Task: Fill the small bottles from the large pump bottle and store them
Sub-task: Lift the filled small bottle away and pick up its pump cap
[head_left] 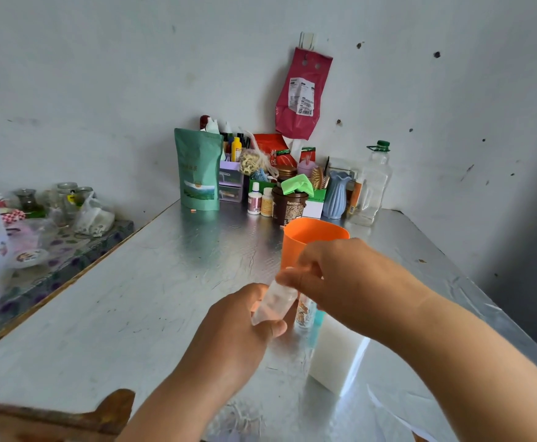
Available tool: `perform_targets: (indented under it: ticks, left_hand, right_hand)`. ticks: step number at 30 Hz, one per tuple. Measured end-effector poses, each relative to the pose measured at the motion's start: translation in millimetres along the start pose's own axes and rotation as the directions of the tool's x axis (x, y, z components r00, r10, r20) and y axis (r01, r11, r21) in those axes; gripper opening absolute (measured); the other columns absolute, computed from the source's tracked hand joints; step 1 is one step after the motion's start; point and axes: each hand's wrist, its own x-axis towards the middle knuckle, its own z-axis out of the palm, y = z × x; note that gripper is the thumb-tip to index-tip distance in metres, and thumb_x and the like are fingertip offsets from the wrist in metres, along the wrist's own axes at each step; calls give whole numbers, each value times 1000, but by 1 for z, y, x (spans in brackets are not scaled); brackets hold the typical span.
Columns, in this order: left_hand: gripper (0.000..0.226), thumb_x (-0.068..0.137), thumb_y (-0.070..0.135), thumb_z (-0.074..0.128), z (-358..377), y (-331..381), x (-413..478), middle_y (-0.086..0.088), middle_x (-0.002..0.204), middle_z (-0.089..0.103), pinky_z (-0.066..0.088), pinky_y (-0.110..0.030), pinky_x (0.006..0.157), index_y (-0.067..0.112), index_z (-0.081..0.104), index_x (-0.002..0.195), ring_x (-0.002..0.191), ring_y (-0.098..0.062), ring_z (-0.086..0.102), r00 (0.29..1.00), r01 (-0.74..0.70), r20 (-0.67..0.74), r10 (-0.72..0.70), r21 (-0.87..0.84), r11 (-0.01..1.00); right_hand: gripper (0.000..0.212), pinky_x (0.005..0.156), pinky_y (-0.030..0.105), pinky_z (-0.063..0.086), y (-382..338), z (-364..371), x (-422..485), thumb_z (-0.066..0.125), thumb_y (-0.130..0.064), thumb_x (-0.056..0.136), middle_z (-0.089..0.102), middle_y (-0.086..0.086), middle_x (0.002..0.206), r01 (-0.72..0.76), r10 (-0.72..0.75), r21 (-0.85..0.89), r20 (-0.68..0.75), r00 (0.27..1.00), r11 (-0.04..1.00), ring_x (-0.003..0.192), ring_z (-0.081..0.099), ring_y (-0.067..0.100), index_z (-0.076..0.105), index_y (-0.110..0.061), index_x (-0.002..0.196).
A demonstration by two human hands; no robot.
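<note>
My left hand [238, 327] grips a small clear bottle [272, 303], tilted with its top pointing up and right. My right hand [334, 279] pinches the top end of that same bottle, where its cap would be; motion blur hides the cap itself. Just behind the hands stands an orange cup [312, 240]. Under my right wrist a bottle with an orange print and a teal part [307, 314] is partly hidden. A white box [334, 355] stands beside it.
The foil-covered table [133, 298] carries clutter along the back wall: a green pouch [198, 170], small white bottles [254, 199], a brown tub [289, 207], a blue vase [335, 194], a clear plastic bottle [372, 186]. A lower side table with jars [66, 199] lies left.
</note>
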Motion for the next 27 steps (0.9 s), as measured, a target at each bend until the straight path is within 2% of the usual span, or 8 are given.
perform_targets:
  ticks: [3,6,9,12,15,19,24,27]
  left_hand:
    - [40,89,32,66,0,-3,2,31,82,39,30,-4,65,32,52,127,75,14,42,1000,3,3,-3,0,1000]
    - [28,89,31,66,0,-3,1,31,81,42,33,-6,66,39,53,113,75,15,43,1000,5,30,-5,-8,1000]
    - [23,89,31,66,1,-5,1,25,85,48,35,-10,67,40,46,91,77,11,47,1000,13,27,-13,-12,1000]
    - [28,89,31,66,2,-5,1,19,101,52,37,-13,68,37,53,113,80,9,46,1000,15,20,-15,-2,1000]
    - [41,89,31,66,4,-4,-1,19,106,54,36,-13,69,34,52,127,84,8,46,1000,8,28,-8,8,1000]
    - [45,90,32,65,5,-6,-1,11,127,57,35,-14,69,32,50,132,83,9,43,1000,14,14,-14,17,1000]
    - [47,90,33,65,6,-8,-3,9,136,54,36,-17,77,32,48,134,97,3,49,998,31,48,-32,22,999]
    - [44,90,34,64,6,-9,-1,11,131,56,36,-16,73,32,49,131,89,6,46,998,42,39,-43,28,999]
  right_hand:
    - [18,75,25,52,-1,3,0,51,-37,95,66,-10,103,43,-42,88,-13,999,995,87,63,10,58,-29,109]
    - [46,69,34,56,1,6,2,38,-52,95,68,3,80,-21,22,55,-25,999,998,73,66,20,61,-13,87]
    - [34,65,25,51,2,5,0,48,-51,92,66,-7,99,-22,22,105,-3,1000,994,80,61,11,58,-26,111]
    - [23,74,32,54,2,9,0,50,-43,93,65,-5,93,39,-37,83,-27,999,996,83,63,15,59,-23,100]
    - [50,65,31,54,3,11,1,38,-60,90,63,1,75,-43,44,28,-40,998,999,66,60,16,57,-15,81]
    - [30,74,26,52,-1,7,-3,49,-48,92,65,-10,108,-6,4,101,17,1000,995,89,62,11,52,-32,117]
    - [54,64,30,53,0,10,1,43,-65,86,68,1,83,-111,110,15,16,994,994,73,66,16,64,-17,92]
    - [36,81,31,54,-3,12,-2,50,-53,90,67,-10,107,-66,63,119,30,998,991,95,64,12,55,-30,116]
